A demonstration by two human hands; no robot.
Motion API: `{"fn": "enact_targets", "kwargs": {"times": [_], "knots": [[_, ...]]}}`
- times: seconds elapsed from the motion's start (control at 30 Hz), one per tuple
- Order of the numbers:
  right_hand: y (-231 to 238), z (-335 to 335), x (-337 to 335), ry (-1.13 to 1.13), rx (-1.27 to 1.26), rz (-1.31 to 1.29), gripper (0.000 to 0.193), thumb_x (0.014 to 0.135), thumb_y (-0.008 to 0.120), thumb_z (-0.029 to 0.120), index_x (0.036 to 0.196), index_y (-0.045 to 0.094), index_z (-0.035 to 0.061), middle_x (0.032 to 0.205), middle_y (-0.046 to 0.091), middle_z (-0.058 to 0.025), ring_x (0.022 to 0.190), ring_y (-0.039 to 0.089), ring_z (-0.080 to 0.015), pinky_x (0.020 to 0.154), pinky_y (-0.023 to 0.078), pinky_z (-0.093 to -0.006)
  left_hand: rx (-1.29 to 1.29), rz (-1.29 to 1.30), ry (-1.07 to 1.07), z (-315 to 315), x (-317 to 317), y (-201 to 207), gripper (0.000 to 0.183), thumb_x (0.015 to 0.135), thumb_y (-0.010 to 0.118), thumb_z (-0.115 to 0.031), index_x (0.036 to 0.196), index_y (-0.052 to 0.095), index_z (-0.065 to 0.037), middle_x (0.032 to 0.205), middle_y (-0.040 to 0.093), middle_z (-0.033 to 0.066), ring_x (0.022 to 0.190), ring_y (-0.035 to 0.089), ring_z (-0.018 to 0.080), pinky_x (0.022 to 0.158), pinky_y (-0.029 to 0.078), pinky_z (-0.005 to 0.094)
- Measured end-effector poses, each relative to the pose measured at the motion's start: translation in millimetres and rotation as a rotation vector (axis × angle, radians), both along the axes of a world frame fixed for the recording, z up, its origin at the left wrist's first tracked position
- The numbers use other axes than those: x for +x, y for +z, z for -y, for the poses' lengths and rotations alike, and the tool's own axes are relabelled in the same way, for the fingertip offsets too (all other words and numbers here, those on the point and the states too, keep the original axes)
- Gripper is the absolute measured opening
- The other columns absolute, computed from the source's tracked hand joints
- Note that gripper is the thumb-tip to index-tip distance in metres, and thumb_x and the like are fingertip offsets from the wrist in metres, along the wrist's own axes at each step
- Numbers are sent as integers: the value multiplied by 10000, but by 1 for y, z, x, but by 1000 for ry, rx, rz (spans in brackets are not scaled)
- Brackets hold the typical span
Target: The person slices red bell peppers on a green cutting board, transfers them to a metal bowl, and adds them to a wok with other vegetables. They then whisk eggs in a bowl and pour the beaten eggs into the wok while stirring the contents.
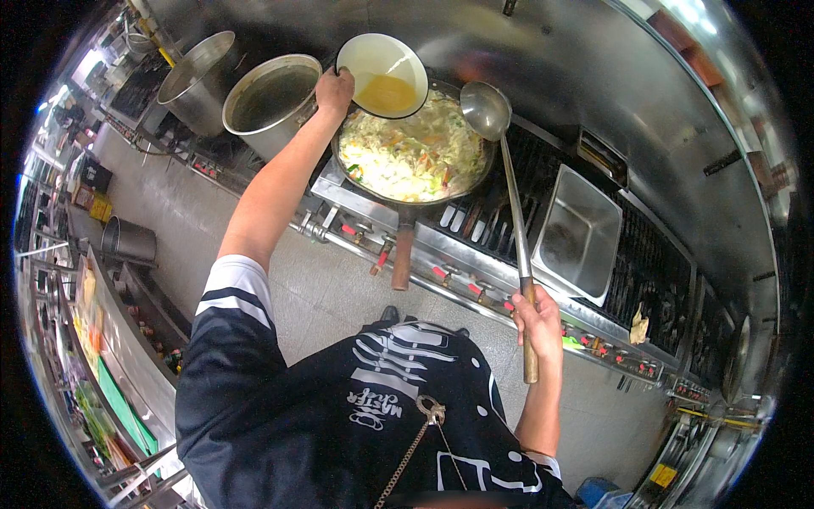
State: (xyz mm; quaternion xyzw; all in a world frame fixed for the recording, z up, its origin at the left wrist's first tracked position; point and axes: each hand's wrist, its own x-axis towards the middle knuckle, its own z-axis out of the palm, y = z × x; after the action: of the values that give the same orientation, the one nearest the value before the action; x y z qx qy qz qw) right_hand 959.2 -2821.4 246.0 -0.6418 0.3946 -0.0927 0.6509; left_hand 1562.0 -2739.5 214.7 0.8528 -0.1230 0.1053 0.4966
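My left hand (334, 88) grips the rim of a white bowl (373, 58) holding yellow liquid, tilted over the far edge of a wok (475, 174). The wok is full of pale chopped vegetables with bits of orange and green, and its brown handle (403, 253) points toward me. My right hand (538, 321) holds the wooden end of a long metal ladle (486, 109), whose scoop hovers at the wok's right rim.
Two large steel pots (273, 95) (199, 78) stand left of the wok on the stove. An empty steel tray (577, 237) sits to the right. The stove front (458, 280) carries red knobs. A counter with containers (110, 356) runs along my left.
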Motion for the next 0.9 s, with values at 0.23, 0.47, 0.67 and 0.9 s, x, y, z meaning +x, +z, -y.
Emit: {"fn": "enact_targets", "kwargs": {"times": [0.23, 0.47, 0.67, 0.9], "knots": [[2, -2, -11, -57, 12, -46, 170, 1016, 706, 234, 1021, 621, 86, 602, 507, 30, 452, 452, -61, 385, 391, -254, -18, 196, -74, 31, -16, 9, 444, 973, 506, -316, 1095, 733, 46, 1041, 723, 320, 1023, 689, 493, 913, 535, 549], [7, -2, -15, -78, 24, -43, 159, 1014, 708, 223, 1026, 627, 86, 606, 509, 35, 460, 454, -56, 388, 389, -249, -14, 173, -26, 56, 1, 11, 442, 981, 512, -318, 1110, 731, 44, 1054, 732, 304, 1041, 693, 485, 926, 541, 546], [11, -2, -17, -101, 32, -69, 158, 1014, 707, 220, 1068, 644, 86, 621, 497, 44, 492, 462, -50, 402, 389, -239, 88, 188, 58, 53, 28, 14, 453, 971, 515, -335, 1128, 731, 30, 1077, 729, 309, 1057, 692, 482, 945, 543, 548], [9, 12, -14, -25, 40, -47, 164, 1013, 710, 222, 1060, 637, 82, 626, 503, 43, 484, 460, -51, 394, 393, -241, 22, 74, 86, 9, 46, 8, 477, 974, 473, -335, 1083, 735, 48, 1066, 714, 351, 1042, 690, 514, 961, 537, 561]]}}
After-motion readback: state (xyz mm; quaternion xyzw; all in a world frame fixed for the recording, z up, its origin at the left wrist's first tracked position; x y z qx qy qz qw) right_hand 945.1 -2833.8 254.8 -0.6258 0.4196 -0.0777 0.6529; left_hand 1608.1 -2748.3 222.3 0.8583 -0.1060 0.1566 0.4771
